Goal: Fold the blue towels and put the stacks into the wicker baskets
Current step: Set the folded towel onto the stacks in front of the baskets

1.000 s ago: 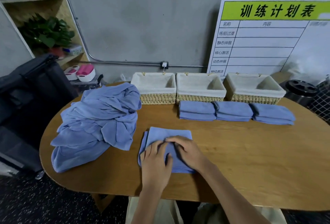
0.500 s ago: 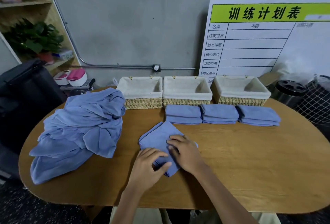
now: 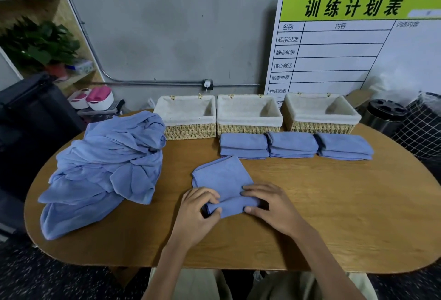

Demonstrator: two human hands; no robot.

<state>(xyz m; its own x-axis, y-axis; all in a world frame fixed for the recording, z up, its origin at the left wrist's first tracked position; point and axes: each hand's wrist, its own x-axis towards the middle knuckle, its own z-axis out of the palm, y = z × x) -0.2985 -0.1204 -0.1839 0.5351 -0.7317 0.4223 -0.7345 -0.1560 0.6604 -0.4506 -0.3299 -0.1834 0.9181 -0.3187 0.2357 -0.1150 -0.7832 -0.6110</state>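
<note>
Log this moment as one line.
step: folding towel | hands: left hand, right hand pinching near edge | folded stacks: three | baskets: empty

Two bare forearms reach in from the bottom edge, with no sleeves, cuffs, watch, rings or gloves visible anywhere on them. The left hand (image 3: 194, 213) and the right hand (image 3: 270, 206) are both uncovered, and the fingernails look short and unpainted. Below the arms, the lap shows light beige or khaki trousers (image 3: 307, 285), the cloth loose and creased, with a dark gap between the two legs.
</note>
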